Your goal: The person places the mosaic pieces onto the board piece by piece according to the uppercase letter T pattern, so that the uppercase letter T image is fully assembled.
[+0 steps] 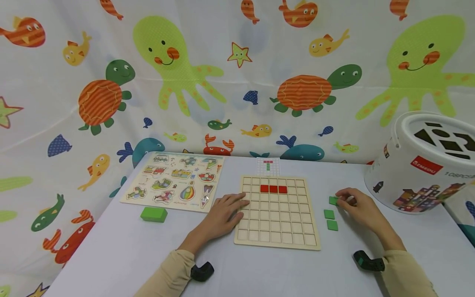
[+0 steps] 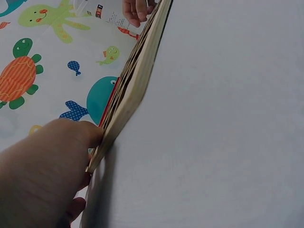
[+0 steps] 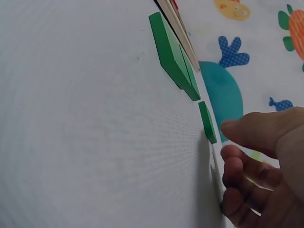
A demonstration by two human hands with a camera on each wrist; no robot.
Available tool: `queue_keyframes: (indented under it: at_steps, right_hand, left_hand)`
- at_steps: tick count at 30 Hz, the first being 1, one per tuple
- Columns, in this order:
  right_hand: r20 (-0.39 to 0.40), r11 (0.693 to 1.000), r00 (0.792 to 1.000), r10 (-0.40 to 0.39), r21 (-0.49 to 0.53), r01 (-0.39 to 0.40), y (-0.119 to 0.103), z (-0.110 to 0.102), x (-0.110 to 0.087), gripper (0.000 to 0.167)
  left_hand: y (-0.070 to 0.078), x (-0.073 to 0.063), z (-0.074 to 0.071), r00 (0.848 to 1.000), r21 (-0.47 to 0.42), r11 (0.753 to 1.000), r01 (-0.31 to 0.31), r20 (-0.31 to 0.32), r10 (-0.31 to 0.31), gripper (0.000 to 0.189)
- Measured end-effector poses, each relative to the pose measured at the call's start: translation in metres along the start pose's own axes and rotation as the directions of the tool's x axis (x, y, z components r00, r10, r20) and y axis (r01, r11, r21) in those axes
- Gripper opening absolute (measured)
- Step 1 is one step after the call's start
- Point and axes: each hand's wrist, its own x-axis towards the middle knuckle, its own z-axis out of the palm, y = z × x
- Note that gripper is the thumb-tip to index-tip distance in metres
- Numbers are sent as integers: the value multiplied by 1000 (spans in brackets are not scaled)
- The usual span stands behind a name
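A wooden grid board [image 1: 274, 226] lies on the table with a row of red square tiles [image 1: 273, 189] in its second row. My left hand [image 1: 223, 214] rests at the board's left edge, fingertips on the rim; the left wrist view shows the thumb against the board's side [image 2: 128, 99]. Three green square tiles lie right of the board. My right hand [image 1: 361, 208] is at the farthest green tile [image 1: 332, 200]. In the right wrist view its thumb [image 3: 251, 133] and fingers are apart, beside that tile [image 3: 207, 122]. The other tiles [image 1: 329, 214] lie nearer me.
Behind the board lies a small pattern card [image 1: 268, 167] with a red and green T. A picture puzzle board [image 1: 174, 179] and a green block [image 1: 154, 214] are on the left. A large white bucket [image 1: 419, 165] stands beyond my right hand, before a printed curtain.
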Motion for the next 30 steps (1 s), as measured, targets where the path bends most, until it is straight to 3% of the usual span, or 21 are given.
queue_keyframes:
  at_steps: [6, 16, 30]
  right_hand:
    - [13, 1000, 1000, 26, -16, -26, 3, 0, -2, 37]
    - [-4, 999, 1000, 29, -29, -29, 2, 2, -2, 29]
    - [-50, 988, 999, 2, 155, 6, 1, 4, 1, 21]
  left_hand:
    - [0, 1, 0, 1000, -7, 1000, 3, 2, -3, 38]
    - [0, 0, 0, 1000, 13, 1000, 7, 8, -7, 38]
    - [1, 0, -1, 1000, 12, 1000, 0, -1, 0, 38]
